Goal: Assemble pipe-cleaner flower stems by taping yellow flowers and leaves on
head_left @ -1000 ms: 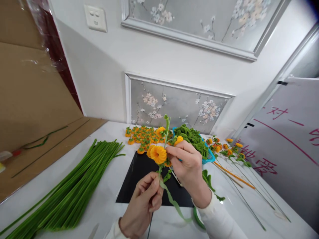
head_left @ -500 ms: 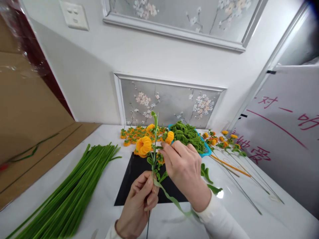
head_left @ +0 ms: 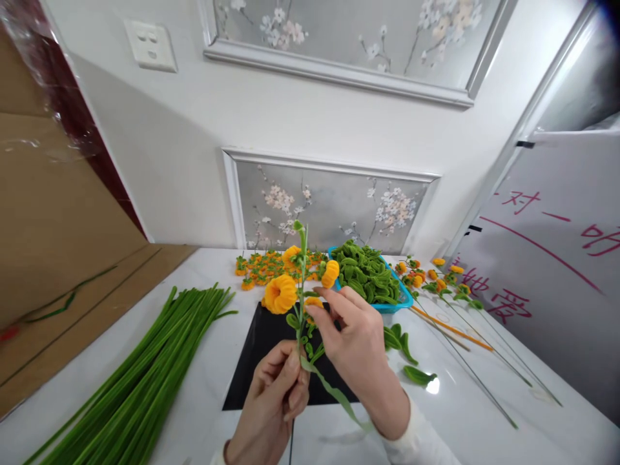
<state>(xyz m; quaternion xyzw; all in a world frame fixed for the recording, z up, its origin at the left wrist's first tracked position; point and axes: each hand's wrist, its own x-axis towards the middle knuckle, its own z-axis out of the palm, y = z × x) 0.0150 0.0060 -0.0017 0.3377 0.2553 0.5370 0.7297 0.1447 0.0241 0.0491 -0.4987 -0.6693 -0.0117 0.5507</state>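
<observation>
My left hand [head_left: 274, 400] pinches the stem of an upright flower spray, with a thin wire running down below the fingers. Yellow-orange blooms [head_left: 280, 294] and small green leaves [head_left: 292, 321] are fixed along the stem. From the pinch, a pale green tape [head_left: 339, 394] trails down to the right, under my right forearm. My right hand [head_left: 358, 349] is beside the stem, thumb and forefinger apart near a small green leaf and an orange bloom; nothing is clearly held in it. A black mat [head_left: 242, 381] lies beneath both hands.
Long green stems [head_left: 140, 374] lie at left. Small orange flowers [head_left: 264, 266] are behind the mat, beside a blue basket [head_left: 404, 299] of green leaves. Loose leaves [head_left: 419, 376], wired flowers and an orange stick [head_left: 453, 328] lie at right. A framed wall panel stands behind.
My right thumb and forefinger have spread apart and moved slightly down beside the stem. The camera view has tilted a little upward. My left hand keeps its pinch.
</observation>
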